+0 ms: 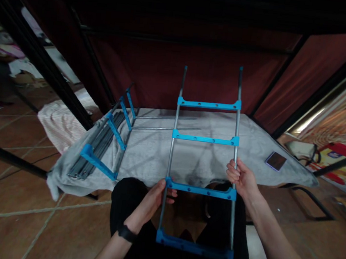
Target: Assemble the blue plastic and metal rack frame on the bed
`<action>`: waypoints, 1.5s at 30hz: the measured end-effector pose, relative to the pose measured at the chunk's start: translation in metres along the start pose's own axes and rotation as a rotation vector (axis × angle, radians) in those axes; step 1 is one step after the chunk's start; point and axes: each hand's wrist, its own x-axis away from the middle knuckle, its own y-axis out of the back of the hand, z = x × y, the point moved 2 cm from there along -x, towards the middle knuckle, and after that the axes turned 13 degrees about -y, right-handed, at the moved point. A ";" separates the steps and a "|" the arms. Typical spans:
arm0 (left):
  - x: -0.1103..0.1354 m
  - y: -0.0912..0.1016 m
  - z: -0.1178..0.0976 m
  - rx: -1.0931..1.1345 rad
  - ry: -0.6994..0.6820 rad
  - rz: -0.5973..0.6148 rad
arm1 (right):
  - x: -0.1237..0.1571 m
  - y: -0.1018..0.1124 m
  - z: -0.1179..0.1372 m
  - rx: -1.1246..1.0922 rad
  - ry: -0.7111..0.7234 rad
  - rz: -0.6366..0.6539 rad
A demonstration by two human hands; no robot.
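Rack frame (205,138) extends lengthwise away from the body; left hand (153,199) clenched on its left side, right hand (242,179) on its right.

dim overall | top very dark | daylight far right | edges warped

- I see a ladder-like frame (205,138): two grey metal rods (172,154) joined by four blue plastic crossbars (209,104) with holes.
- It stretches away from me, lowest crossbar (194,248) nearest, rod tops raised.
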 end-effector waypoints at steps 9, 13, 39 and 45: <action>0.005 -0.021 0.012 0.015 -0.099 -0.112 | -0.002 -0.005 0.013 0.300 0.462 -0.528; 0.002 -0.035 0.001 0.022 -0.100 -0.069 | 0.009 -0.050 0.005 0.467 0.788 -0.697; 0.021 -0.060 -0.014 -0.303 -0.085 -0.011 | -0.030 -0.189 0.019 -0.323 0.276 0.105; 0.024 -0.064 -0.017 -0.342 -0.058 -0.009 | -0.035 -0.180 0.015 -0.370 0.235 0.147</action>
